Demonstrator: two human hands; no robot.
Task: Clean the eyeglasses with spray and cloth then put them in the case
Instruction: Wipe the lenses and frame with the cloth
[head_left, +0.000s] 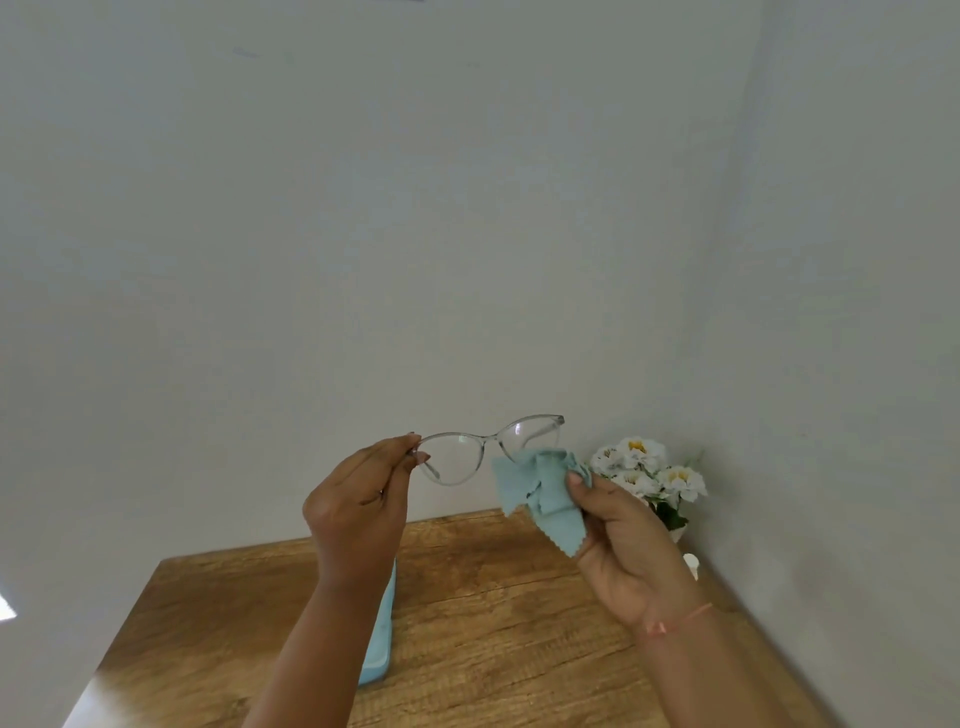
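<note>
Clear-framed eyeglasses (483, 447) are held up in front of the wall, above the table. My left hand (358, 504) pinches their left end between thumb and fingers. My right hand (623, 540) grips a light teal cloth (540, 493), which is bunched up against the lower edge of the right lens. A light blue glasses case (379, 644) lies on the wooden table (493, 623), partly hidden behind my left forearm. A small white object (692, 564), possibly the spray bottle's top, peeks out behind my right hand.
A small pot of white flowers (649, 475) stands at the table's far right corner against the wall. Pale walls close off the table at the back and on the right.
</note>
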